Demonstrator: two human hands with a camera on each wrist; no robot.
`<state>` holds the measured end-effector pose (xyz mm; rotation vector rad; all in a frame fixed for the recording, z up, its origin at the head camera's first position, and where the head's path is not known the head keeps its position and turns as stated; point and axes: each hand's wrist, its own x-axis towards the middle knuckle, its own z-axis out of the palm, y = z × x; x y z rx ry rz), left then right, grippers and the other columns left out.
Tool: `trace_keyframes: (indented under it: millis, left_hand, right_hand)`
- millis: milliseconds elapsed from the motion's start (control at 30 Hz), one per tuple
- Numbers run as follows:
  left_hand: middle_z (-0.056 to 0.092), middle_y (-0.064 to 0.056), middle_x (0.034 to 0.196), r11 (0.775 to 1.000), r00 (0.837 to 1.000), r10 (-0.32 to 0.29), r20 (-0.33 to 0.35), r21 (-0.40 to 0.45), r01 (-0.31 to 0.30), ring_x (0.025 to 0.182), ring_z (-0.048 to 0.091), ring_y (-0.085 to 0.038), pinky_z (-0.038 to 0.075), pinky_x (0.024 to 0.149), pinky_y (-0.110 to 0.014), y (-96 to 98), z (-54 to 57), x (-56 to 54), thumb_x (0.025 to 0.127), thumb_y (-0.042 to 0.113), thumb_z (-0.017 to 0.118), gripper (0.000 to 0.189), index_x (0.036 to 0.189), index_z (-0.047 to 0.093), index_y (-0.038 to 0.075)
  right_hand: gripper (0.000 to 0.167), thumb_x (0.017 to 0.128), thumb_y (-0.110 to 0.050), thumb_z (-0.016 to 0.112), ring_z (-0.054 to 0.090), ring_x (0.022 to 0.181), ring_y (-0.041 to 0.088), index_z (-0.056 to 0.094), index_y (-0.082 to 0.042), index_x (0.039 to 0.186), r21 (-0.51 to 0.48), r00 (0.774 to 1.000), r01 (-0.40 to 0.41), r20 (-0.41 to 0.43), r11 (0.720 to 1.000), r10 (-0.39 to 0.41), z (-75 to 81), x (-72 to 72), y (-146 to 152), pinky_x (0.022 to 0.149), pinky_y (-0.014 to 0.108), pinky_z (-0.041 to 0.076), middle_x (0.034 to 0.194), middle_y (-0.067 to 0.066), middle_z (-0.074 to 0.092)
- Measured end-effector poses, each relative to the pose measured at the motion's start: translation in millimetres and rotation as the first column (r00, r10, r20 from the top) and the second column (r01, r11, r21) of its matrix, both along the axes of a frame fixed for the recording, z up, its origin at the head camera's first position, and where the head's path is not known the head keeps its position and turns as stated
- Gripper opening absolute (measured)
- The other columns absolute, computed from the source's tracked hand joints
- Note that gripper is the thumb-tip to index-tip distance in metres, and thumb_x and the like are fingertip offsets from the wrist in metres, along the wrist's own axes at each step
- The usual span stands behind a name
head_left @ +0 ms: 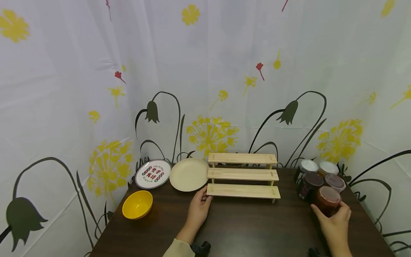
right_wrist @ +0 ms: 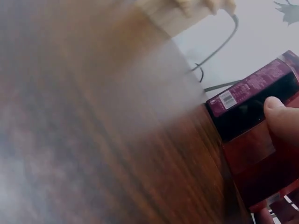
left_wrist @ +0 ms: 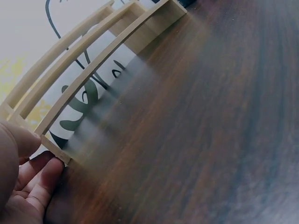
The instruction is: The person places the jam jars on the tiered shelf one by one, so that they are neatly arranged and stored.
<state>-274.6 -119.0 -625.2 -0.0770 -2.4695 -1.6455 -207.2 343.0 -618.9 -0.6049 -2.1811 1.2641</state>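
Note:
A wooden three-tier display stand (head_left: pixel 243 174) stands toward the back of the dark table. My left hand (head_left: pixel 198 208) pinches the front left end of its lowest step; in the left wrist view the thumb and fingers (left_wrist: pixel 49 175) meet at that corner. On the right, my right hand (head_left: pixel 335 223) grips a clear-lidded jar with red contents (head_left: pixel 328 200), thumb on its left side and fingers round its right. Right behind that jar are a dark purple jar (head_left: pixel 310 185), a purple-lidded jar (head_left: pixel 335 182) and two white-lidded jars. The right wrist view shows the red jar (right_wrist: pixel 261 163) beside a purple label (right_wrist: pixel 252 88).
Left of the stand lie a cream plate (head_left: pixel 188 175) and a white plate with red lettering (head_left: pixel 153 174). A yellow bowl (head_left: pixel 137 205) sits near the table's left edge. A flower-printed curtain (head_left: pixel 205 71) hangs behind and along both sides of the table (head_left: pixel 257 228).

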Motion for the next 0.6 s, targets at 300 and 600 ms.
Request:
trace_keyframes:
  millis: [300,600]
  left_hand:
    - [0.073,-0.014,0.113,0.998,1.000,0.003,0.005,0.066,-0.004,0.096,0.069,-0.016,0.060,0.079,-0.020,1.1,3.0,-4.3,0.106,0.005,0.068,0.048,0.154,0.059,0.001]
    - [0.070,-0.015,0.107,0.996,1.000,0.016,0.008,0.086,-0.017,0.089,0.071,-0.016,0.061,0.077,-0.019,2.0,2.8,-0.5,0.106,0.004,0.069,0.048,0.153,0.061,0.003]
  right_hand:
    - [0.097,0.092,-0.028,0.089,0.035,0.142,0.058,0.029,0.013,0.157,-0.023,0.999,-0.010,0.051,1.000,0.011,2.7,-3.1,2.2,0.118,0.073,0.033,0.155,0.041,0.030]
    - [0.087,0.090,-0.029,0.090,0.045,0.136,0.053,0.043,0.014,0.150,-0.012,0.999,0.013,0.044,1.000,-0.012,3.0,0.6,2.7,0.111,0.069,0.036,0.147,0.039,0.046]
